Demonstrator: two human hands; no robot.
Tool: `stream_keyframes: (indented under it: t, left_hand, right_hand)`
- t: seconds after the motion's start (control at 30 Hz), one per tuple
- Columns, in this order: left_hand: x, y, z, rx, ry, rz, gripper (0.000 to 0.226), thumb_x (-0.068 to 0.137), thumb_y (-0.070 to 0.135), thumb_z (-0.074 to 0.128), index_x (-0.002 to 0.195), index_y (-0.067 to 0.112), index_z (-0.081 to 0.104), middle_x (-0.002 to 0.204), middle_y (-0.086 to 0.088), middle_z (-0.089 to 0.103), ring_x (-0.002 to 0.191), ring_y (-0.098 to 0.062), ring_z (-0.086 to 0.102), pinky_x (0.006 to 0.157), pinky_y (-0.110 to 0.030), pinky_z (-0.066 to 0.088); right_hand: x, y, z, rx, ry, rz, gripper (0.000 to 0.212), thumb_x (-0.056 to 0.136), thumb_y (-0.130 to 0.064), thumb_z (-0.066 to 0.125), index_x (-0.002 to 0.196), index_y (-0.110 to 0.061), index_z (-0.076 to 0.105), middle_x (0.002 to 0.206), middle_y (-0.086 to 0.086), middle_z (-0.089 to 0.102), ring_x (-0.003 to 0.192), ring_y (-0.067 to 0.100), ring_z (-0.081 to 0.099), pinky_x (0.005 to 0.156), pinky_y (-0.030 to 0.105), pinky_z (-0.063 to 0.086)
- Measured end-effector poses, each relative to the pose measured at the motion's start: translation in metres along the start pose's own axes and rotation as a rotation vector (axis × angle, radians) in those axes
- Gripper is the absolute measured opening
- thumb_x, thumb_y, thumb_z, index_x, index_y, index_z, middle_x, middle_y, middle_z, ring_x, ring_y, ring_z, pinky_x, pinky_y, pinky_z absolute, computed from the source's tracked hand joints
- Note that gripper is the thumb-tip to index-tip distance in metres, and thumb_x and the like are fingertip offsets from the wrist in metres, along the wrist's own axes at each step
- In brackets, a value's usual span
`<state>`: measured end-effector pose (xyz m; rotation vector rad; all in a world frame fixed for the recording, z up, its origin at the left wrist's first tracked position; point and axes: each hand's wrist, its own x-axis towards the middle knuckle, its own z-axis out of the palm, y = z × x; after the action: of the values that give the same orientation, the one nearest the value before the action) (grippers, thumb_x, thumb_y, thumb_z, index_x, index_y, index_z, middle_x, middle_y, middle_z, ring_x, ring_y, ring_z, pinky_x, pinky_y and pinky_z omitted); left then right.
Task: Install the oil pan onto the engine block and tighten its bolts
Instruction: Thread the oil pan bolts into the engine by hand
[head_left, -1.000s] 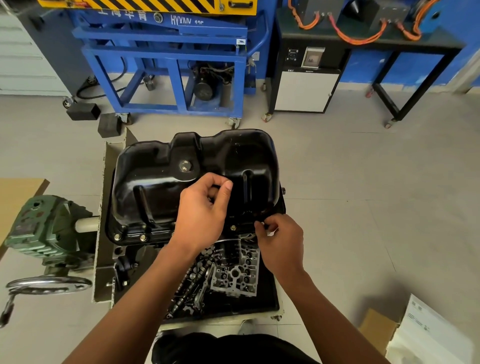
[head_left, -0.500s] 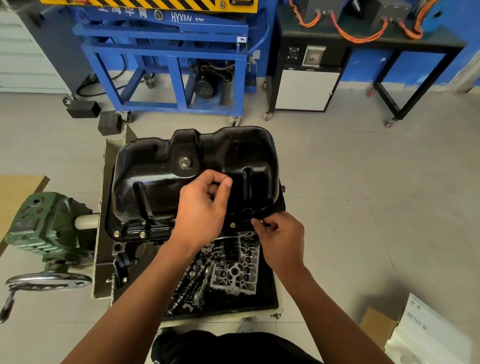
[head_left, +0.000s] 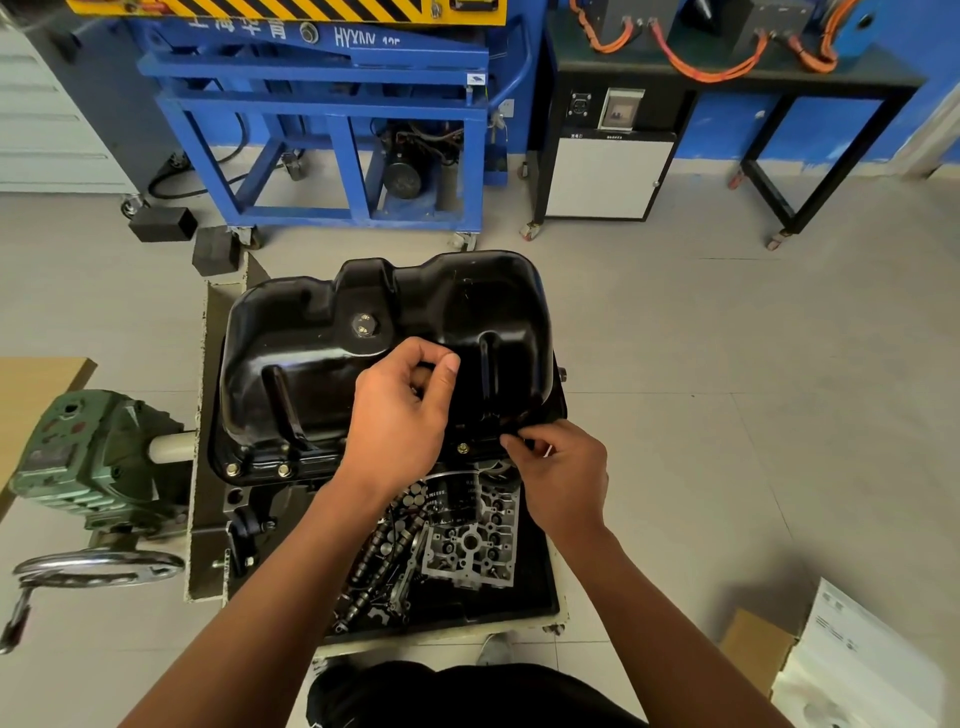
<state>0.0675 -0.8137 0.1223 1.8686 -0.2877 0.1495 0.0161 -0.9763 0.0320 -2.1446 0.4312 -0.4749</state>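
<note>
Open floor (head_left: 727, 389) right of oil pan (head_left: 311, 374); green gearbox (head_left: 88, 457), handwheel (head_left: 98, 566) crowd left side; blue frame (head_left: 322, 104) behind.

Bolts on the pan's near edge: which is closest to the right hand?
The lone bolt just left of the right hand; the other two sit paired at the left corner.

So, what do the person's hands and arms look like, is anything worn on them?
Nothing visible is worn. The left hand and the right hand have no gloves, and the left forearm and right forearm are bare to the picture's lower edge, with no sleeve in view. No watch or bracelet shows at either wrist.
</note>
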Motion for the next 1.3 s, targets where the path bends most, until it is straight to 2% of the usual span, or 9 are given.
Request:
stream_keyframes:
  t: [0.2,0.33,0.47,0.63,0.73,0.93,1.1,1.3]
  left_hand:
    - [0.001,0.001,0.0,0.011,0.004,-0.007,0.017,0.1,0.02,0.06,0.086,0.029,0.062,0.049,0.015,0.051,0.039,-0.004,0.037,0.042,-0.011,0.026]
    - [0.001,0.001,0.0,0.013,0.009,-0.006,0.017,0.1,0.021,0.061,0.086,0.03,0.062,0.051,0.014,0.053,0.04,-0.004,0.038,0.042,-0.011,0.027]
    - [0.0,0.0,0.0,0.006,0.009,-0.002,0.017,0.1,0.022,0.061,0.086,0.03,0.061,0.051,0.014,0.053,0.04,-0.004,0.038,0.042,-0.011,0.027]
    - [0.002,-0.001,0.0,0.014,0.011,-0.002,0.018,0.1,0.022,0.061,0.085,0.03,0.061,0.05,0.014,0.052,0.04,-0.004,0.037,0.042,-0.012,0.027]
    - [0.001,0.0,0.0,0.015,0.009,0.001,0.018,0.1,0.022,0.061,0.085,0.03,0.061,0.05,0.014,0.052,0.04,-0.004,0.037,0.042,-0.011,0.027]
    - [0.002,-0.001,0.0,0.008,0.003,-0.004,0.018,0.1,0.021,0.061,0.084,0.029,0.061,0.05,0.013,0.051,0.04,-0.004,0.037,0.043,-0.012,0.027]
    - [0.002,0.0,-0.001,-0.001,-0.006,-0.007,0.018,0.1,0.021,0.061,0.084,0.028,0.061,0.05,0.013,0.051,0.04,-0.004,0.035,0.042,-0.013,0.027]
    - [0.003,0.0,-0.001,-0.009,-0.016,-0.018,0.018,0.1,0.022,0.061,0.084,0.029,0.061,0.052,0.011,0.053,0.042,-0.005,0.036,0.042,-0.015,0.029]
  right_hand:
    - [-0.001,-0.001,-0.008,-0.127,-0.049,-0.116,0.01,0.082,-0.035,0.08,0.084,-0.026,0.078,0.071,-0.015,0.061,0.062,0.003,0.058,0.052,0.019,0.043]
    - [-0.003,0.0,-0.015,-0.189,-0.108,-0.201,0.007,0.089,-0.025,0.073,0.094,-0.023,0.077,0.079,-0.013,0.063,0.063,0.003,0.056,0.054,0.022,0.047]
    - [0.0,-0.002,-0.014,-0.2,-0.125,-0.181,0.007,0.09,-0.024,0.071,0.085,-0.021,0.074,0.076,-0.01,0.06,0.063,0.009,0.056,0.054,0.027,0.048]
    - [0.003,-0.005,-0.009,-0.206,-0.1,-0.126,0.021,0.087,-0.029,0.075,0.072,-0.023,0.063,0.067,-0.013,0.051,0.057,0.007,0.048,0.051,0.021,0.034]
    - [0.003,-0.005,-0.009,-0.207,-0.084,-0.111,0.022,0.086,-0.031,0.076,0.072,-0.023,0.062,0.067,-0.013,0.051,0.057,0.008,0.049,0.05,0.022,0.036]
    - [0.0,-0.004,-0.004,-0.153,-0.057,-0.111,0.016,0.085,-0.028,0.077,0.074,-0.019,0.071,0.064,-0.01,0.056,0.056,0.009,0.053,0.048,0.026,0.045]
    - [0.001,-0.003,-0.004,-0.14,-0.025,-0.08,0.026,0.081,-0.034,0.081,0.067,-0.021,0.064,0.06,-0.014,0.051,0.052,0.004,0.049,0.047,0.019,0.032]
    - [-0.002,-0.003,-0.01,-0.126,-0.04,-0.118,0.017,0.078,-0.036,0.082,0.076,-0.023,0.071,0.061,-0.013,0.051,0.055,0.006,0.053,0.048,0.017,0.035]
